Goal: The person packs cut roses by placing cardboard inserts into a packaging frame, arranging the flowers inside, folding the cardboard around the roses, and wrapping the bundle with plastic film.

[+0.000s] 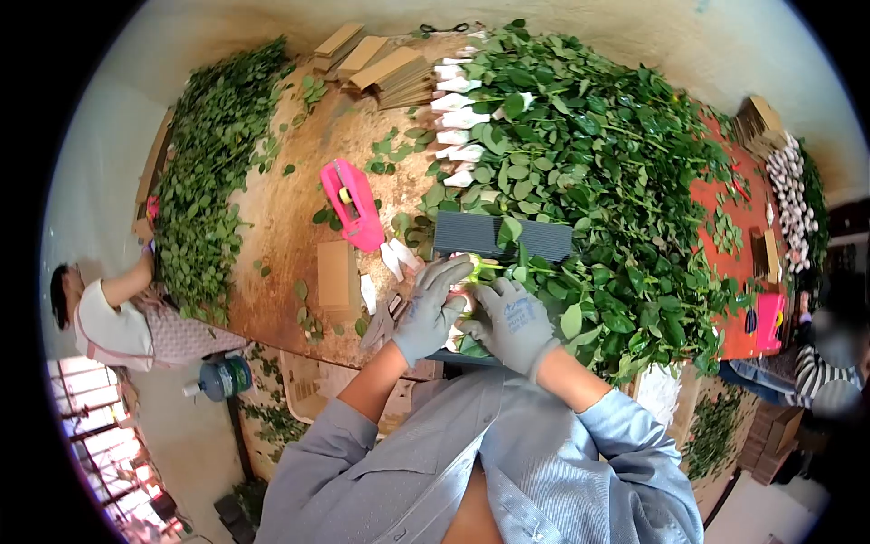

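Observation:
Both my hands wear grey gloves and meet at the table's near edge. My left hand (433, 310) curls around a pale pink and green rose head (468, 292), largely covered by fingers. My right hand (513, 319) bends its fingers against the same flower from the other side. Just beyond them lies a dark ribbed board (464, 233) with leaves over it. Leafy rose stems (598, 181) extend to the right. Rose heads in white sleeves (459, 118) line the left ends of the stems. Left of my left hand lie loose white pieces (396, 257).
A pink tape dispenser (353, 205) and a cardboard piece (338, 276) lie on the wooden table (272, 299). Cardboard strips (390, 72) are stacked at the back. More greenery (217, 163) covers the left side, where another person (122, 313) works. A second person (811, 367) is at far right.

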The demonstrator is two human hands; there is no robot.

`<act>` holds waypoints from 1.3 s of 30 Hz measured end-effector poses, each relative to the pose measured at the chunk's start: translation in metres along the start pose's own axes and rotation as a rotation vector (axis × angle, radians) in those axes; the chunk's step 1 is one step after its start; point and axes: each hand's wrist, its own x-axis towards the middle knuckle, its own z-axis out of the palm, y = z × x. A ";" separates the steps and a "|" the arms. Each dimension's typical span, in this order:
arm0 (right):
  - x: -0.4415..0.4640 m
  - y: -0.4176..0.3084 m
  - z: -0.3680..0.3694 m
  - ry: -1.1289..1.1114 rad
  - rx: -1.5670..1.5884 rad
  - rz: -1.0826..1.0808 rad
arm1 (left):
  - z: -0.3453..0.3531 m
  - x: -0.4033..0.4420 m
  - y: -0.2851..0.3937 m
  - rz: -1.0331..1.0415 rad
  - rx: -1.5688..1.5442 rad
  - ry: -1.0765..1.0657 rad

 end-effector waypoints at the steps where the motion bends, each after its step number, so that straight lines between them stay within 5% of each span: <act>1: 0.000 -0.002 0.000 -0.018 -0.033 0.001 | -0.004 0.001 -0.001 0.001 -0.044 -0.007; 6: 0.003 -0.004 0.009 0.041 -0.123 -0.083 | -0.029 -0.016 -0.003 -0.184 -0.208 0.117; 12: 0.006 -0.003 0.013 0.016 -0.198 -0.062 | -0.068 -0.021 0.015 -0.261 0.066 0.171; 15: 0.005 0.000 0.014 0.068 -0.153 -0.070 | -0.064 -0.021 0.020 0.029 0.223 -0.092; 20: 0.005 0.001 0.008 0.026 0.116 0.077 | -0.034 -0.005 0.022 0.177 0.274 -0.377; 28: -0.010 0.002 -0.012 0.031 0.236 0.114 | -0.034 0.002 0.027 0.096 0.409 -0.553; 32: -0.029 0.043 -0.021 0.520 -0.224 0.134 | -0.036 0.005 0.035 0.069 0.475 -0.570; 39: -0.035 0.080 0.007 0.419 -0.260 0.204 | -0.037 0.012 0.043 0.073 0.531 -0.667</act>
